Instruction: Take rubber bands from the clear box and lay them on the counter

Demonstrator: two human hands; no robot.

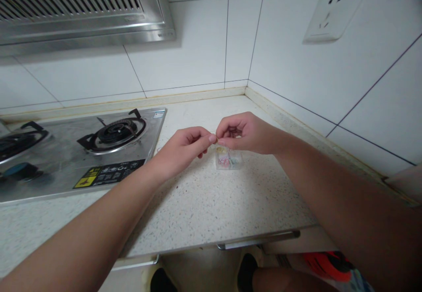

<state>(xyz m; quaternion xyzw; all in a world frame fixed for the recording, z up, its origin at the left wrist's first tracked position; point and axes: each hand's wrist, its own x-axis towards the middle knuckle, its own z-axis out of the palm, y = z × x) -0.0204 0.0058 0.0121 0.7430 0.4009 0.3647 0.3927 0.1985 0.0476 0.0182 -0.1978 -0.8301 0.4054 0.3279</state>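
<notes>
My left hand (189, 144) and my right hand (245, 133) meet at the fingertips above the countertop. Between them is a tiny yellowish-brown thing (215, 140), too small to name, pinched by the thumb and finger of each hand. Just below and behind my fingers, a small clear plastic box (228, 167) rests on the counter. Pink, yellow and pale green bits show inside it, partly covered by my right hand. A faint pale ring-like shape (159, 149) lies near the stove's edge, left of my left hand.
A steel gas stove (66, 151) with black burners is set into the counter on the left. Above it hangs a range hood (99, 10). The speckled counter (204, 213) runs to tiled walls, with a socket (329, 12) on the right. Drawer handles (260, 240) line the front.
</notes>
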